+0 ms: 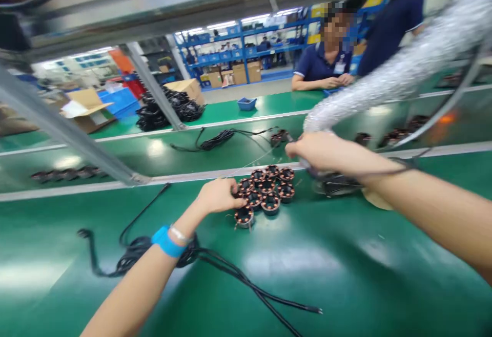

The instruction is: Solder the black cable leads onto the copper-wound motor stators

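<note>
My left hand (220, 195), with a blue band at the wrist, is closed at the left edge of a cluster of ring-shaped motor stators (271, 203) with copper windings. Thumb and fingertip pinch the side of one, partly hidden by the hand. From near these fingers a thin wire (255, 162) runs up toward my right hand (317, 151). Further right and higher, that hand is closed in front of a silver flexible duct (357, 88); what its fingers hold is blurred and hidden. Under the right wrist lies a dark object (338, 185) that I cannot make out.
A coiled black cable (134, 255) lies on the green bench (330, 286) by my left forearm. Another cable (219, 140) and more stators (69, 174) sit beyond the metal rail. A slanted post (65, 122) stands left. Across, a person (326, 65) works near a blue bin (246, 104).
</note>
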The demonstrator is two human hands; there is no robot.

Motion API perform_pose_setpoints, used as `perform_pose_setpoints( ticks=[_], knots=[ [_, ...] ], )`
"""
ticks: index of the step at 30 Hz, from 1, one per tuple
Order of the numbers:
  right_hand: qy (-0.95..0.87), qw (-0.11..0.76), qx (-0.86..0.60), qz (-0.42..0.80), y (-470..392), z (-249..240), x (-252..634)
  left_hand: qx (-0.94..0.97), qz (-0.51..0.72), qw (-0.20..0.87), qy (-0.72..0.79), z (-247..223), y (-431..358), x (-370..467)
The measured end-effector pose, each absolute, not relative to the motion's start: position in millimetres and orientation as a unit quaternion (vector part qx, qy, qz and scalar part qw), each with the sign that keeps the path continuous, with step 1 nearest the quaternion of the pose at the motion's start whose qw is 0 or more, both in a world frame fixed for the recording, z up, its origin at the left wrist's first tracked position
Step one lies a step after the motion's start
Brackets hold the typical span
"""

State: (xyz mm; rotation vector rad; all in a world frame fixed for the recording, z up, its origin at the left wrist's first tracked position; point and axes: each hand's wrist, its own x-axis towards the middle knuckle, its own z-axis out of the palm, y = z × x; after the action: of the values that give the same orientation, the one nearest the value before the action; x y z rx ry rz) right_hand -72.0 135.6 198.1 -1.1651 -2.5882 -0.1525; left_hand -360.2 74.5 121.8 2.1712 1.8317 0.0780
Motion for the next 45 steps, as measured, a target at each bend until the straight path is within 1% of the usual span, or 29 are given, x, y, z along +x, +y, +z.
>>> perform_pose_setpoints(
  ticks=[2, 3, 4, 6, 10, 12, 14, 16, 18, 20, 21, 23, 26, 31, 36, 39, 41, 45],
  knots=[
    [-0.920, 0.112, -0.371, -0.053, 76, 197, -51, 0.753, -0.056, 0.123, 0.644, 123, 67, -354],
    [-0.939, 0.096, -0.326, -0.051, 49, 193, -41, 0.750, -0.088, 0.113, 0.645, 123, 64, -352],
    [-0.946, 0.105, -0.304, -0.043, 25, 188, -32, 0.749, -0.112, 0.107, 0.645, 123, 60, -351],
    [-0.944, 0.152, -0.292, -0.017, -15, 171, -14, 0.747, -0.123, 0.105, 0.645, 122, 50, -349],
    [-0.910, 0.266, -0.316, 0.041, -62, 127, 17, 0.749, -0.122, 0.110, 0.642, 120, 14, -333],
    [-0.884, 0.327, -0.328, 0.064, -72, 108, 27, 0.761, -0.119, 0.114, 0.627, 118, -5, -313],
    [-0.859, 0.369, -0.347, 0.076, -78, 93, 33, 0.786, -0.101, 0.133, 0.595, 117, -18, -286],
    [-0.838, 0.394, -0.370, 0.073, -81, 83, 36, 0.813, -0.054, 0.178, 0.552, 116, -23, -257],
    [-0.819, 0.408, -0.398, 0.062, -83, 77, 37, 0.814, 0.021, 0.241, 0.528, 117, -23, -237],
    [-0.803, 0.411, -0.427, 0.061, -86, 73, 37, 0.787, 0.097, 0.281, 0.541, 118, -23, -227],
    [-0.798, 0.409, -0.438, 0.067, -88, 72, 36, 0.771, 0.116, 0.293, 0.553, 118, -24, -226],
    [-0.794, 0.406, -0.443, 0.092, -91, 68, 32, 0.751, 0.107, 0.319, 0.568, 116, -27, -227],
    [-0.800, 0.404, -0.418, 0.147, -91, 64, 22, 0.747, 0.060, 0.387, 0.537, 108, -33, -226],
    [-0.810, 0.389, -0.381, 0.217, -87, 56, 9, 0.737, 0.061, 0.458, 0.494, 101, -33, -210],
    [-0.809, 0.379, -0.387, 0.228, -97, 50, 20, 0.764, 0.110, 0.445, 0.454, 103, -23, -203],
    [-0.798, 0.385, -0.401, 0.232, -104, 48, 29, 0.782, 0.096, 0.461, 0.408, 97, -22, -202],
    [-0.794, 0.390, -0.407, 0.227, -107, 47, 33, 0.765, 0.093, 0.492, 0.405, 92, -25, -200],
    [-0.793, 0.389, -0.418, 0.213, -107, 47, 34, 0.668, 0.108, 0.610, 0.412, 89, -33, -190]
  ],
)
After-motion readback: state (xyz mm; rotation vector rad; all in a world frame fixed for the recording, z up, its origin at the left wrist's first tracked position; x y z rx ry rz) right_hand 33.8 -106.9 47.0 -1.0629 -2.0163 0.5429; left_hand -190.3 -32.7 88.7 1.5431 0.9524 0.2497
